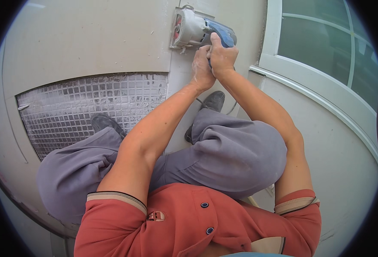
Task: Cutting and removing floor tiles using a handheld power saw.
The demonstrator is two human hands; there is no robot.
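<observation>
A circular saw (192, 28) with a dusty grey guard, a red disc and a blue motor body rests its base plate on the pale panel surface (107, 38) at the top middle. My right hand (223, 56) is wrapped round its rear handle, thumb lying on top. Close against it, my left hand (202, 68) is closed at the same handle; its fingertips are partly hidden. White dust coats both hands. A dark cord (231, 108) runs down from the saw behind my right forearm.
Left of my feet, a rectangular opening in the panel shows a dusty square grid (86, 100). One dark shoe (107, 123) is over the grid, the other shoe (213, 101) on the panel. A white-framed glass panel (317, 38) with a raised ledge (309, 88) stands on the right.
</observation>
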